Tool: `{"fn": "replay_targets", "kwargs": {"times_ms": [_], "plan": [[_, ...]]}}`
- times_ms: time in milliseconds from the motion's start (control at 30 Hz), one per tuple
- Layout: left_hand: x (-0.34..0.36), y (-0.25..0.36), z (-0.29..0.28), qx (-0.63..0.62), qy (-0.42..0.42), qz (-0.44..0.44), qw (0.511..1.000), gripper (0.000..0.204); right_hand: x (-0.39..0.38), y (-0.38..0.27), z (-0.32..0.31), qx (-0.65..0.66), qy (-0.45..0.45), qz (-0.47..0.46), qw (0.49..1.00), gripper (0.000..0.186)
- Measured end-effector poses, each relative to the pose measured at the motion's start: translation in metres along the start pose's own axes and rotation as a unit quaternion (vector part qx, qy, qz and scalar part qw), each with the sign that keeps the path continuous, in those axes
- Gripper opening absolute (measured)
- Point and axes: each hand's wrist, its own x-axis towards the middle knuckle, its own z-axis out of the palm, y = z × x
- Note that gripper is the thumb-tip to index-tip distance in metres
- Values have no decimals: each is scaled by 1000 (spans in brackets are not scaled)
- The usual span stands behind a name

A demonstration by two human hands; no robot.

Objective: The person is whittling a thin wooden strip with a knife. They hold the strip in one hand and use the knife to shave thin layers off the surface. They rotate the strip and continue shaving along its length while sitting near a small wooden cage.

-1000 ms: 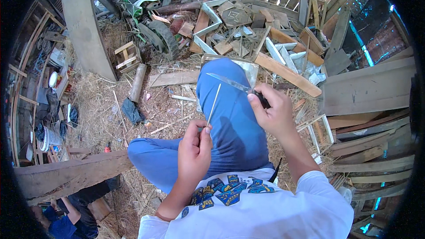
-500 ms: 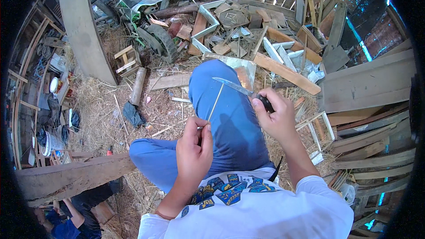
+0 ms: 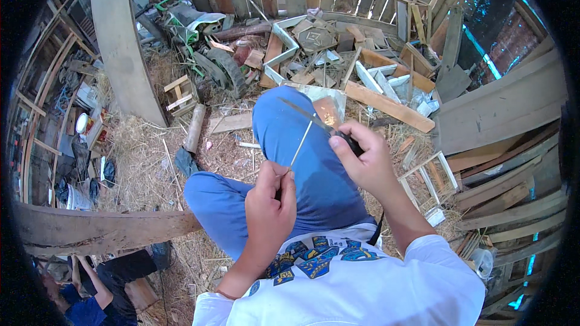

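Between the fingertips of my left hand (image 3: 272, 196) a thin pale wooden stick (image 3: 301, 143) is pinched near its lower end, slanting up and to the right. My right hand (image 3: 364, 154) grips a knife (image 3: 305, 113) by its dark handle, the blade reaching up and to the left. The blade lies across the stick's upper tip, seemingly against it. Both hands are above my blue-trousered legs (image 3: 302, 181), close to the raised knee.
Beyond my knee lie scrap boards (image 3: 389, 107) and rubble. A dirty wheel (image 3: 226, 72) stands at the far left. A wooden beam (image 3: 109, 231) runs at left; past it another person's arm (image 3: 96, 284) shows. Straw (image 3: 139, 163) covers the floor.
My right hand and the knife have shifted slightly left and down, and the blade has turned darker. My left hand has moved a little right with the stick.
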Motion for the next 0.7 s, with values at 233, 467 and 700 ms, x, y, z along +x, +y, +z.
{"fn": "replay_targets", "kwargs": {"times_ms": [233, 467, 700], "plan": [[-19, 22, 1, 17, -51, 52, 997, 8, 4, -26, 6, 187, -40, 36, 981, 21], [-35, 31, -5, -79, -111, 16, 991, 11, 3, -44, -12, 205, -8, 89, 975, 17], [-44, 42, -20, -173, -160, -69, 969, 8, 14, -41, -36, 254, 29, 85, 963, 15]]}}
